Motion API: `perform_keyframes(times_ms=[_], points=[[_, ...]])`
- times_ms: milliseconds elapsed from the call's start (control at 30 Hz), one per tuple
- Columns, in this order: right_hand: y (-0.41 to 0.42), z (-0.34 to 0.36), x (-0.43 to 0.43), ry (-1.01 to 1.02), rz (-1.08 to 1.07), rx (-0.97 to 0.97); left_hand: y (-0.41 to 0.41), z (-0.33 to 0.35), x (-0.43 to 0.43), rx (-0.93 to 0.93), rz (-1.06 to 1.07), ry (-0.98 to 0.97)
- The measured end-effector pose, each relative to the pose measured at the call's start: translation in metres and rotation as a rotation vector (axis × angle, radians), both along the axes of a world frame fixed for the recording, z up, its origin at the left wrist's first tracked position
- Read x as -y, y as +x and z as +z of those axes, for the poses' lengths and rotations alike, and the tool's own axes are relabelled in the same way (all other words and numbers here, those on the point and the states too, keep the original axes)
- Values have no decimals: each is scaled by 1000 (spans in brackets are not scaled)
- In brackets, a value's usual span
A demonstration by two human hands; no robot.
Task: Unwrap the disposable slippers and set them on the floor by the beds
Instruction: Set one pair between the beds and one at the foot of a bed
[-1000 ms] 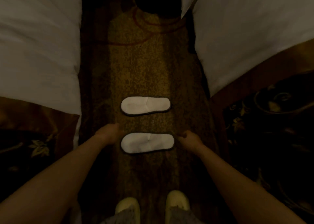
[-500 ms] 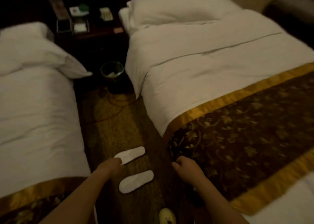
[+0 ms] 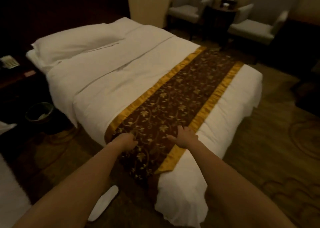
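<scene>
white slipper [image 3: 103, 204] on carpet beside bed [image 3: 121, 82], left hand [image 3: 127, 141] loosely curled and empty, right hand [image 3: 186, 138] spread open

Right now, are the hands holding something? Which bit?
No slipper; it lies on the floor. The left hand looks curled on the bed runner, maybe pinching it; unclear. The right hand is open, holding nothing.

Bed [image 3: 138, 68] blocks ahead (carpet [image 3: 259, 150] rightward open)
</scene>
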State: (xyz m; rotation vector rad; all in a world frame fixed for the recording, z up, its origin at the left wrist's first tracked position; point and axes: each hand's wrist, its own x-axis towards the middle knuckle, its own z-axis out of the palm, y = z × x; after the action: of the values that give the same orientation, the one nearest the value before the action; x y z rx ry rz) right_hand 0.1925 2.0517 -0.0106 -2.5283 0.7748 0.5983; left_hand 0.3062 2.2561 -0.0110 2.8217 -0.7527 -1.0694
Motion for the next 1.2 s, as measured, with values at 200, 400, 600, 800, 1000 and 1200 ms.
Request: perform_keyframes(times_ms=[200,400,600,800,1000,1200], points=[[-70,17,117,-10,-13,52,-51,12,157,42,-85,-2],[-140,38,246,-18,-175,47,-106,33,320,53,-250,-41],[-195,48,352,-4,-378,65,-140,48,456,90,-431,-77],[-224,42,468,-5,-469,54,-165,41,581,66,-505,-91],[-213,28,605,-13,-519,32,-146,38,727,43,-550,-94],[-204,39,734,-40,-568,49,-130,58,863,50,-617,-99]])
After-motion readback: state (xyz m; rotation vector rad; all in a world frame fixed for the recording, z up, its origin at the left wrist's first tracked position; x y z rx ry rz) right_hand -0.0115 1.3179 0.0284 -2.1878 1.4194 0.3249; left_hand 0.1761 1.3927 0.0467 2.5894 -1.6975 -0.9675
